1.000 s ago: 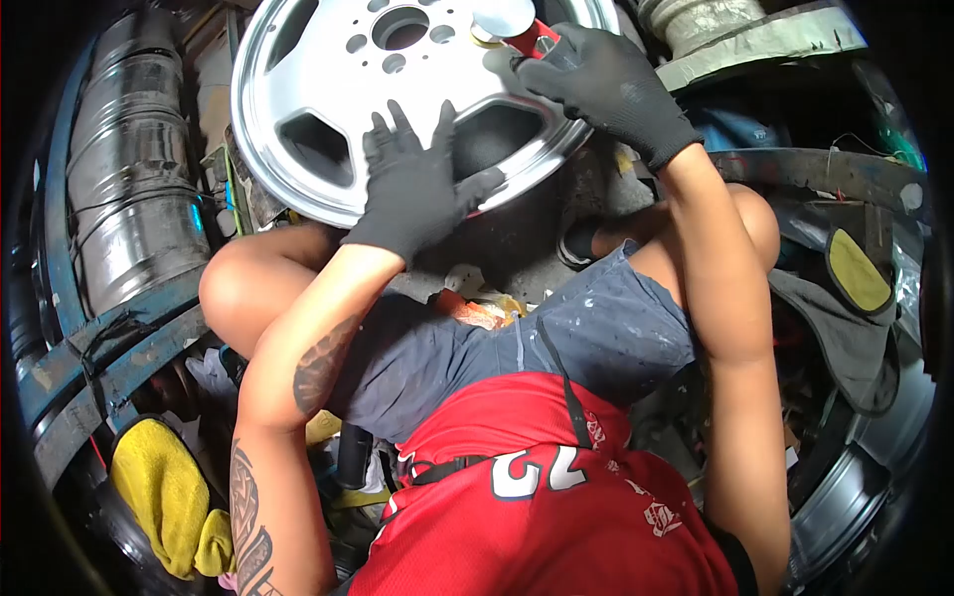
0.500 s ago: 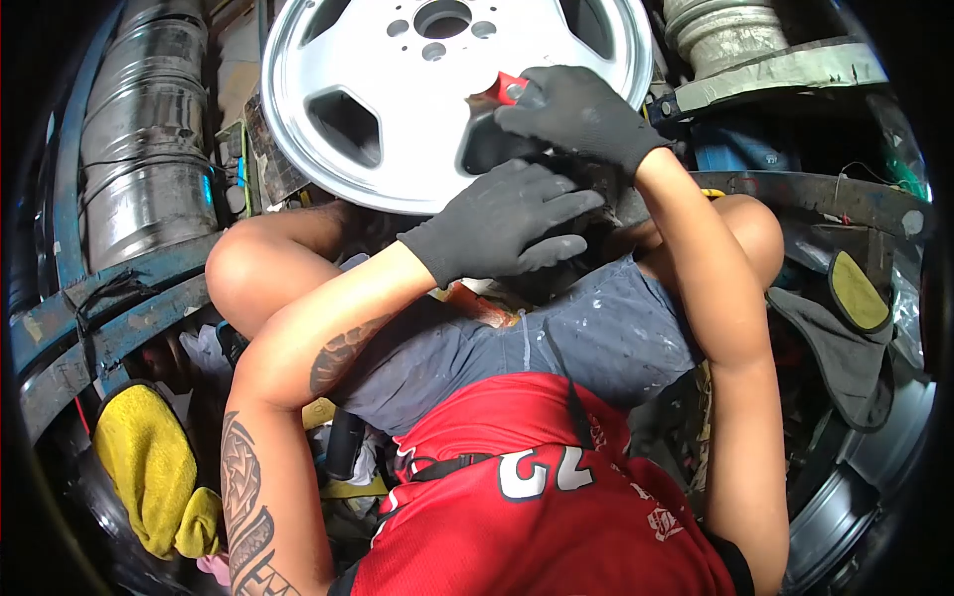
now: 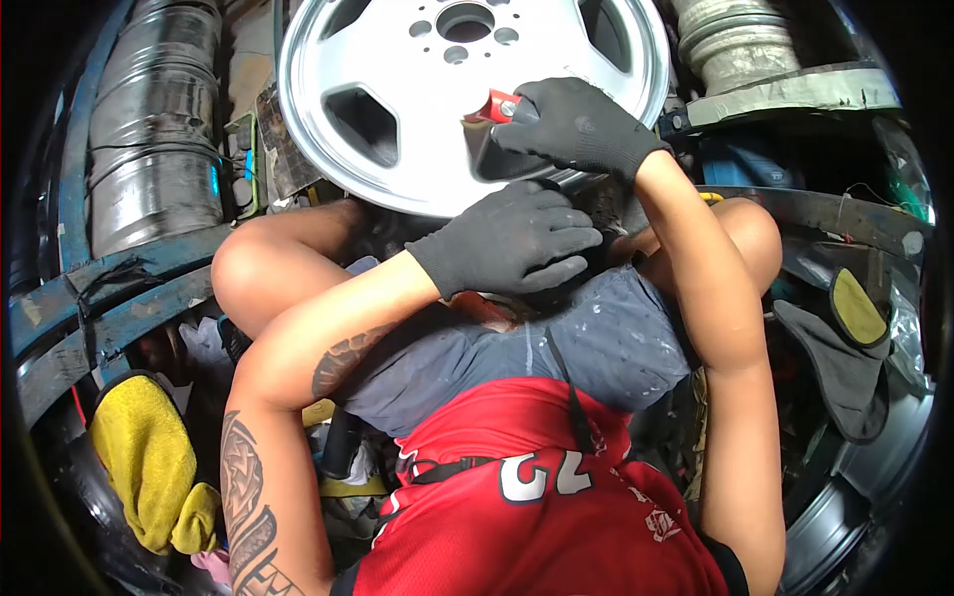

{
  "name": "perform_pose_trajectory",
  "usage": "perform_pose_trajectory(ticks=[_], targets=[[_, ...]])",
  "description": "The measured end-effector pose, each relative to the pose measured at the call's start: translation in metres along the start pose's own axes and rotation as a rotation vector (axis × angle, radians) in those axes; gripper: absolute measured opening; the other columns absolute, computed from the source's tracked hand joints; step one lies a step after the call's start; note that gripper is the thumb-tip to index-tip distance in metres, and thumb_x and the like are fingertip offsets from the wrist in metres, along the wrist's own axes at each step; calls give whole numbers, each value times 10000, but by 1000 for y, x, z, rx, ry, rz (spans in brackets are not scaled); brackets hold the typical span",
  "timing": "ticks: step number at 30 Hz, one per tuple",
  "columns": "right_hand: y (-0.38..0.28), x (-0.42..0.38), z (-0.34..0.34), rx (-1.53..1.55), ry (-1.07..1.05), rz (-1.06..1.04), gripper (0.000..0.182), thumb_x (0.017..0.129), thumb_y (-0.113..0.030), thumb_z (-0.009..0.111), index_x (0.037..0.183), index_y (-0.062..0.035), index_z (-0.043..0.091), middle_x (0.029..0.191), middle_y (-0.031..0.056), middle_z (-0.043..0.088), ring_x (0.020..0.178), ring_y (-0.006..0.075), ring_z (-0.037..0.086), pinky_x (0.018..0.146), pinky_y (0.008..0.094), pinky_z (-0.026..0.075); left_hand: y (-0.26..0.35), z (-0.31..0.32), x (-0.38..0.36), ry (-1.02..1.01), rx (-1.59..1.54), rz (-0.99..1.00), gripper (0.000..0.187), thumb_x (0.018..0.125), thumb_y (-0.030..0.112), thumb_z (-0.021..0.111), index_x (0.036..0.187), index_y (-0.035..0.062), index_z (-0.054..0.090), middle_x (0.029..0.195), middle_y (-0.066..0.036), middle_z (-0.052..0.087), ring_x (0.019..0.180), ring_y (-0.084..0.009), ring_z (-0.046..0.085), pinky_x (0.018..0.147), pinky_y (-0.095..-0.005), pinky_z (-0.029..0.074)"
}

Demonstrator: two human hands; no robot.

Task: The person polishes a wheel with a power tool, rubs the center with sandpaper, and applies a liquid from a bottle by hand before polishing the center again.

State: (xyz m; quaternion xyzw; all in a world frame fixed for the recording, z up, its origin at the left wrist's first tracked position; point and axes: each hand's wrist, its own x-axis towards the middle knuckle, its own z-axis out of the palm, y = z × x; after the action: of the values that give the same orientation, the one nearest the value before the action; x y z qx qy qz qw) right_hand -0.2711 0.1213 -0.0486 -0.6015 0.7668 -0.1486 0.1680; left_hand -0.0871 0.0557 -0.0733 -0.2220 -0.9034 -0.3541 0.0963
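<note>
A silver alloy wheel rim (image 3: 437, 129) lies face-up before my crossed legs, its spokes and hub holes showing. My right hand (image 3: 586, 129), in a black glove, is closed around a red scraper (image 3: 503, 106) with a round metal screw. The scraper's blade reaches left over the lower right spoke area, beside a dark opening. Below it, my left hand (image 3: 512, 238), gloved too, has its fingers stretched out to the right, near the rim's lower edge, with nothing seen in it.
Silver wheel barrels (image 3: 154, 149) are stacked at the left behind a blue metal frame (image 3: 149, 268). Another barrel (image 3: 735, 45) stands at the upper right. A yellow cloth (image 3: 144, 462) hangs at lower left, a grey-yellow cloth (image 3: 845, 348) at the right.
The rim sits slightly lower and farther right in view. My right hand and the scraper have shifted a little left across the spoke. My left hand's fingers are closer together.
</note>
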Motion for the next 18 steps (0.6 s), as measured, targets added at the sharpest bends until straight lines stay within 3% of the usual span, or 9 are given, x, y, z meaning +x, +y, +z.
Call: perform_pose_trajectory(ticks=[3,6,9,10,11,13,15,16,18], targets=[[10,6,-22,143,-14,20,602,870,-560,695,1017,23,701,928,274,687,841,430,665,804,471,518,-3,-2,4,65,43,50,329,967,273,657,1229,76,690,1223,-106,698,1166,-318,641,1018,-464,505],[31,1,-23,-87,134,-238,404,937,-438,701,1034,-47,725,937,223,689,840,394,655,749,466,511,-4,-6,4,66,78,34,318,963,259,663,1224,81,695,1211,-98,699,1153,-310,647,996,-454,510],[29,-2,-14,-144,10,-310,442,960,-471,669,1051,-40,715,951,234,684,863,410,657,774,482,513,-6,-11,1,24,75,4,315,958,252,670,1223,84,697,1199,-97,701,1158,-303,644,992,-450,510],[12,-6,-14,15,23,-160,496,954,-517,653,1051,-34,712,932,241,679,878,421,658,790,491,513,-6,-12,1,8,68,-1,315,956,250,672,1223,85,697,1196,-97,701,1160,-300,642,992,-449,510],[-1,-5,-20,144,-159,15,557,934,-570,651,1040,-27,712,944,238,685,889,438,659,809,502,516,-4,-12,0,-21,55,-27,317,954,250,673,1222,83,698,1194,-96,702,1159,-299,642,992,-449,510],[-5,-5,1,87,-19,58,401,970,-491,602,977,-125,765,893,178,709,846,378,694,792,478,549,2,-12,-3,-79,24,-85,319,951,249,674,1221,81,698,1191,-94,704,1158,-297,642,991,-449,511],[26,3,5,-154,92,-275,235,950,-332,618,1097,-186,729,940,150,697,856,338,689,751,449,552,0,-6,1,11,38,21,326,939,245,681,1218,77,698,1187,-100,705,1140,-299,648,985,-445,514],[41,6,0,-365,222,-485,276,929,-199,628,1195,-233,695,967,128,681,849,310,678,708,427,552,1,-4,2,26,27,37,326,937,244,681,1216,76,698,1188,-103,704,1137,-300,648,984,-444,514],[61,7,-13,-411,216,-418,298,925,-185,631,1219,-225,666,1012,101,678,890,304,668,743,435,549,3,-5,4,32,11,51,316,934,237,680,1203,72,701,1188,-109,704,1128,-301,650,982,-439,515]])
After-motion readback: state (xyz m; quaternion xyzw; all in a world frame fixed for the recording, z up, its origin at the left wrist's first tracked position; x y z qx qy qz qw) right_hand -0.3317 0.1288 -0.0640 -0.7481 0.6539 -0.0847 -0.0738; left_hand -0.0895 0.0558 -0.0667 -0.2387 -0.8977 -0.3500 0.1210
